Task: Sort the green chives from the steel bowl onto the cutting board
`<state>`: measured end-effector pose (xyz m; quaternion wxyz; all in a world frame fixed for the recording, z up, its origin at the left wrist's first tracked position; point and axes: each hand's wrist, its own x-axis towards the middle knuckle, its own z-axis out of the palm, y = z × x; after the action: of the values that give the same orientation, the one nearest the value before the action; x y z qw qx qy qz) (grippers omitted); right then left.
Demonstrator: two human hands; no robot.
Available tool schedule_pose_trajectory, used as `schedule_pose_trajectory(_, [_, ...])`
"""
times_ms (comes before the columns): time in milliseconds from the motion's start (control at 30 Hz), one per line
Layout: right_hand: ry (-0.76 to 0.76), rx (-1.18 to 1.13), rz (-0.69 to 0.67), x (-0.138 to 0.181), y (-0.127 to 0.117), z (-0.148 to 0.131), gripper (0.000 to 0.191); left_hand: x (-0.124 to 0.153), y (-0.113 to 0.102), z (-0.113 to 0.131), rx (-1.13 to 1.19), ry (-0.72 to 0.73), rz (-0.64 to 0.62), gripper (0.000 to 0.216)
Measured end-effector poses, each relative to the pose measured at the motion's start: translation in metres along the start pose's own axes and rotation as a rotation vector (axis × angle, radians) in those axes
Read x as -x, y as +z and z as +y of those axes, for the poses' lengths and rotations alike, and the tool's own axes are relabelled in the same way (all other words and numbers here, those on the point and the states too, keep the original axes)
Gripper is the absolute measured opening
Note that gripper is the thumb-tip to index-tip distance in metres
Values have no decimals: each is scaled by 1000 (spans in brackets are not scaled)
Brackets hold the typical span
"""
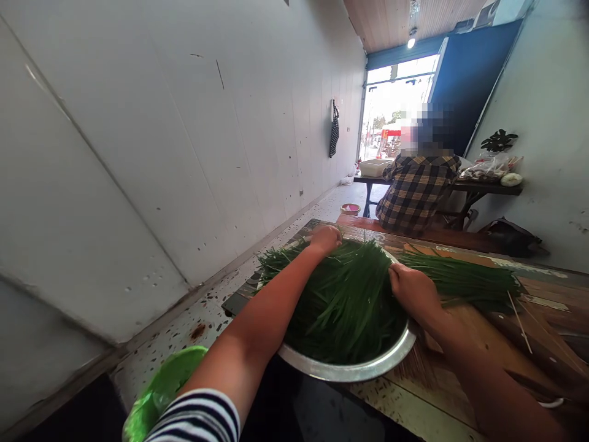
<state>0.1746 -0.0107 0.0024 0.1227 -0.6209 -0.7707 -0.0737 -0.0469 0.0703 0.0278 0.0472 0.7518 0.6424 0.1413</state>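
Observation:
A wide metal bowl [350, 371] in front of me is heaped with long, thin green garlic chives [345, 307]. My left hand [326, 238] reaches across to the bowl's far side, its fingers curled among the chives there, with a few thin strands beside the fingertips. At the right rim, my right hand [414, 290] is closed, fingers bent over the bowl's edge against the leaves. Its palm side is hidden. More garlic chives [464, 276] lie in a long bundle on the wooden table [547, 288], just right of the bowl.
Thin sticks [416, 365] lie under the bowl's right side. A green bin [159, 393] with a plastic liner stands on the floor at lower left. Ahead, a person in a plaid shirt [416, 190] sits at another table. A white wall [184, 153] runs along the left.

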Motion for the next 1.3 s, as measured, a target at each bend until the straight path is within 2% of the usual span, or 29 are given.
schedule_pose_trajectory(167, [0, -8, 10, 0, 0, 0, 35, 1, 1, -1, -75, -32, -138, 10])
schedule_pose_trajectory(300, [-1, -19, 17, 1, -1, -1, 35, 2, 1, 2, -44, -18, -108, 10])
schedule_pose_trajectory(567, [3, -15, 4, 0, -1, -1, 35, 6, -2, 5, -17, -115, -23, 21])
schedule_pose_trajectory(700, [-4, -12, 16, 1, -1, -1, 35, 3, -2, 2, 121, -111, 22, 23])
schedule_pose_trajectory(833, [-13, -18, 15, 1, 1, 0, 35, 1, 1, 1, 283, -130, 1, 22])
schedule_pose_trajectory(1167, [-10, -4, 10, 0, 4, 1, 35, -4, 9, -1, 480, -152, 62, 22])
schedule_pose_trajectory(1300, [-25, -2, 17, 0, 5, 1, 34, -8, 19, -1, 680, -157, 10, 21])
